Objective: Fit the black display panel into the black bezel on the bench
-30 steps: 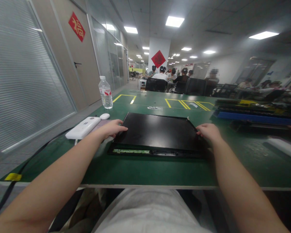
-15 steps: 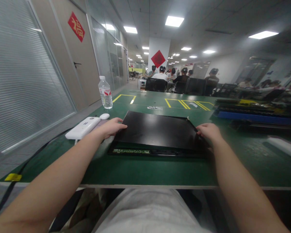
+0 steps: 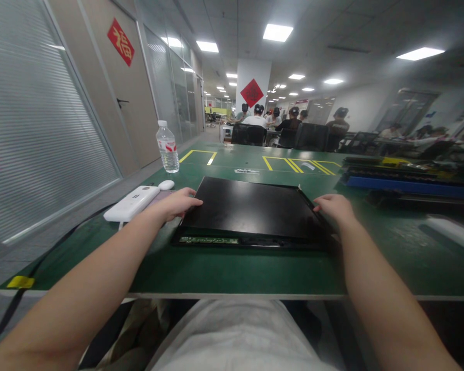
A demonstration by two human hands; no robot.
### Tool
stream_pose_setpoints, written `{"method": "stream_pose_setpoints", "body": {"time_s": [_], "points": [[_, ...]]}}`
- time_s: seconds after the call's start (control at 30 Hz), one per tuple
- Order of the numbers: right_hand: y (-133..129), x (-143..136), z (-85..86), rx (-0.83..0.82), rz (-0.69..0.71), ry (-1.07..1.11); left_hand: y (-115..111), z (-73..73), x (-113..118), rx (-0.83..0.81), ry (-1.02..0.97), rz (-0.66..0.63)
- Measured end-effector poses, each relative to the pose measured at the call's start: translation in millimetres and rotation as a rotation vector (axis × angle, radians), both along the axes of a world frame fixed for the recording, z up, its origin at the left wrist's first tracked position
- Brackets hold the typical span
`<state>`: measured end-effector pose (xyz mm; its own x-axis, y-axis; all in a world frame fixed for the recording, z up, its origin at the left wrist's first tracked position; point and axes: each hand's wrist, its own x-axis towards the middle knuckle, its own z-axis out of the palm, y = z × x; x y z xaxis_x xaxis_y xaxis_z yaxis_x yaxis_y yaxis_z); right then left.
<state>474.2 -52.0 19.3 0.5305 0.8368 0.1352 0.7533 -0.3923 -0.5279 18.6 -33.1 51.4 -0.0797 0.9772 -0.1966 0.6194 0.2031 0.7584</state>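
A flat black screen panel (image 3: 247, 206) lies over a thin black frame (image 3: 286, 243) on the green table in front of me. Along the frame's near side, a strip of green circuit board (image 3: 209, 240) shows below the panel's edge. My left hand (image 3: 181, 202) holds the panel's left edge, thumb on top and the other fingers partly hidden beside it. At the right edge, my right hand (image 3: 334, 208) pinches the panel's rim between thumb and forefinger; its lower fingers are blurred.
Left of the panel lie a white device (image 3: 133, 202) and a small white rounded object (image 3: 166, 185). A water bottle (image 3: 167, 148) stands behind them. Black parts and a blue strip (image 3: 406, 186) are on the right, near a white bar (image 3: 454, 234). Several people sit farther back.
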Motion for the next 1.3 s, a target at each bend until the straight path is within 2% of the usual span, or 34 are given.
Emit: {"method": "stream_pose_setpoints", "body": {"time_s": [0.13, 0.37, 0.47, 0.67, 0.8, 1.0, 1.17, 1.3], "points": [[4.7, 8.0, -5.5, -0.021, -0.012, -0.023, -1.1, 0.5, -0.2, -0.03, -0.08, -0.007], [9.9, 6.1, -15.8, -0.159, 0.042, 0.18, 0.6, -0.6, -1.3, -0.051, -0.091, -0.038], [11.3, 4.9, -15.4, -0.193, 0.062, 0.174, 3.5, -3.0, -3.7, -0.053, -0.085, -0.063], [12.9, 7.7, -15.8, -0.173, 0.109, -0.008, 6.0, -5.7, -6.5, -0.02, -0.044, -0.074], [10.7, 5.0, -15.8, -0.169, 0.107, 0.038, 4.4, -5.0, -6.5, 0.01, 0.011, -0.069], [8.6, -0.6, -15.4, -0.097, 0.063, 0.163, 6.9, -6.7, -9.4, 0.025, -0.032, -0.058], [9.6, -0.9, -16.2, -0.082, 0.033, 0.242, 13.6, -11.0, -13.2, 0.1, -0.068, -0.052], [11.3, -0.1, -17.1, -0.066, 0.03, 0.238, 16.9, -14.2, -15.2, 0.189, 0.023, -0.054]]}}
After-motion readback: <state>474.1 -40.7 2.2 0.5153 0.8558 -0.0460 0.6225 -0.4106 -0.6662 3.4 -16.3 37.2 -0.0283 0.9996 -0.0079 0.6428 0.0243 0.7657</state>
